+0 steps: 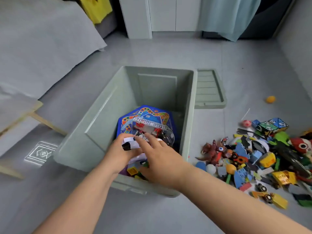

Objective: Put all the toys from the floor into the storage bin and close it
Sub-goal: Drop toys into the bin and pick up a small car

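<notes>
A pale green storage bin (pixel 104 115) stands open on the floor, holding a blue game board (pixel 162 115), a clear packaged toy (pixel 152 127) and some bricks. Both hands reach into its near end. My left hand (pixel 118 154) grips a black-and-white toy (pixel 130 144). My right hand (pixel 160 157) lies over the same toys with fingers spread and fairly straight. The bin's green lid (pixel 209 88) lies flat on the floor behind the bin's right side. A heap of toys (pixel 261 159) covers the floor to the right, with a red-brown dinosaur (pixel 212 151) at its near-left edge.
An orange ball (pixel 270 99) lies alone on the floor at the far right. A grey-covered sofa (pixel 42 48) fills the left, with a wooden stand leg (pixel 49 124) near the bin. White cabinets (pixel 162 14) and a pale blue curtain (pixel 228 17) stand at the back.
</notes>
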